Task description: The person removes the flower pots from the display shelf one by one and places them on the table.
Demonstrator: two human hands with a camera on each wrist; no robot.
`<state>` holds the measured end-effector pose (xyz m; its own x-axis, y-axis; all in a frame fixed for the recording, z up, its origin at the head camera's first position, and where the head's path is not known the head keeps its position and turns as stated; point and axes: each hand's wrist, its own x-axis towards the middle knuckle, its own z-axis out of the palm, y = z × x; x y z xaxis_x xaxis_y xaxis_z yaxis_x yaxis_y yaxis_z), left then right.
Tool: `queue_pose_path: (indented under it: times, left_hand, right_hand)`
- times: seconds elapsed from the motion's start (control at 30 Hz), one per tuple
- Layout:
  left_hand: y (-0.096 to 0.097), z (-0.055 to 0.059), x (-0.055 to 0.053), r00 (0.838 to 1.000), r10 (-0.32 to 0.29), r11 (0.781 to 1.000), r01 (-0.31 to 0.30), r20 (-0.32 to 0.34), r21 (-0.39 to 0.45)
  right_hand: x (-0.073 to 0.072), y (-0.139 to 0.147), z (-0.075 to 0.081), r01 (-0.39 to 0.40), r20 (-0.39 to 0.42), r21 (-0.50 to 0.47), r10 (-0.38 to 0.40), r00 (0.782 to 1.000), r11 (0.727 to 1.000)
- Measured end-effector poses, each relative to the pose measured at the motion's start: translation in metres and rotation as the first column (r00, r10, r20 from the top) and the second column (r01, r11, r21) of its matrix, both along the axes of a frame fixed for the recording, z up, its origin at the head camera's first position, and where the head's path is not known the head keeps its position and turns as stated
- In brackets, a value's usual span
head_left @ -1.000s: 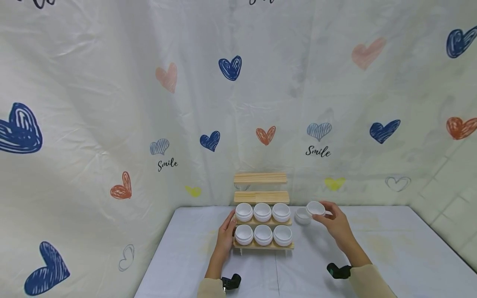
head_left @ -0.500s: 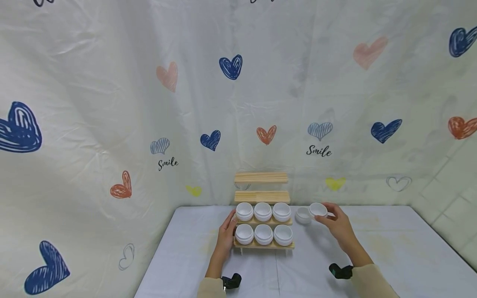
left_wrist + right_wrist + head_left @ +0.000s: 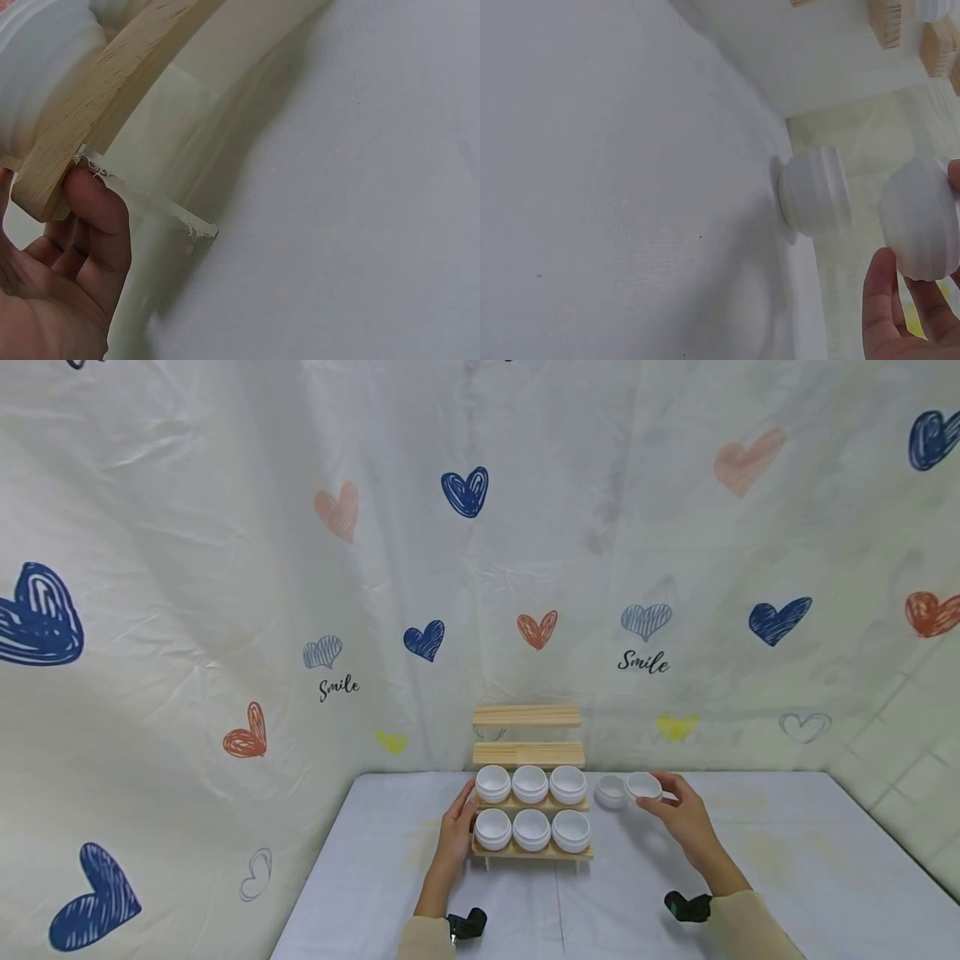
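A tiered wooden rack (image 3: 532, 853) stands at the table's middle, with white ribbed bowls (image 3: 532, 831) in rows of 3 on its two lower tiers. My left hand (image 3: 454, 835) grips the rack's left side; in the left wrist view its fingers (image 3: 97, 199) curl round the end of a wooden board (image 3: 112, 82). To the right of the rack my right hand (image 3: 681, 814) holds another white bowl (image 3: 643, 786) by its side, between thumb and fingers. Just left of it, a second loose bowl (image 3: 611, 792) rests upright on the table, seen also in the right wrist view.
The rack's two upper boards (image 3: 527, 754) bear no bowls. A white cloth covers the table (image 3: 787, 860). Close behind the rack hangs a pale curtain (image 3: 555, 543) printed with hearts. A clear leg (image 3: 150, 195) under the board shows in the left wrist view.
My right hand has moved the bowl slightly right and downward, off the overlap with the loose bowl, so the two now appear side by side. The left hand keeps its grip on the rack.
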<state>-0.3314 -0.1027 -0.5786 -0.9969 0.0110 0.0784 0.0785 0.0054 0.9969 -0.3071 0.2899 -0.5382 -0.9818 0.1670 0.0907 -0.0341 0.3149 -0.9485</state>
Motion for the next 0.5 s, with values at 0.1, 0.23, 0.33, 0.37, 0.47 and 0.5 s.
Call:
queue_pose_path:
  times: [0.1, 0.23, 0.33, 0.37, 0.47, 0.5]
  left_hand:
    - [0.000, 0.001, 0.002, 1.000, 0.005, 1.000, -0.005, -0.003, 0.004]
    - [0.000, 0.001, 0.001, 1.000, 0.005, 1.000, -0.005, -0.016, -0.012]
    - [0.000, 0.001, 0.000, 1.000, 0.001, 1.000, -0.001, -0.019, -0.010]
    - [0.000, 0.001, 0.000, 1.000, -0.003, 1.000, 0.003, -0.021, -0.010]
    - [0.000, 0.002, 0.001, 1.000, -0.008, 1.000, 0.008, -0.014, 0.001]
    - [0.000, 0.002, 0.001, 1.000, -0.011, 1.000, 0.011, -0.014, 0.002]
  right_hand:
    - [0.000, 0.000, -0.003, -0.004, 0.005, -0.002, 0.004, 1.000, 1.000]
    - [0.000, 0.002, -0.006, 0.003, 0.035, -0.005, -0.003, 0.999, 1.000]
    - [0.000, 0.003, -0.008, 0.005, 0.065, -0.004, -0.004, 0.998, 1.000]
    - [0.000, 0.004, -0.009, 0.002, 0.072, -0.003, -0.002, 0.997, 1.000]
    - [-0.001, 0.006, -0.011, 0.001, 0.089, 0.001, -0.001, 0.996, 1.000]
    - [-0.002, 0.007, -0.012, 0.000, 0.092, 0.003, 0.000, 0.996, 1.000]
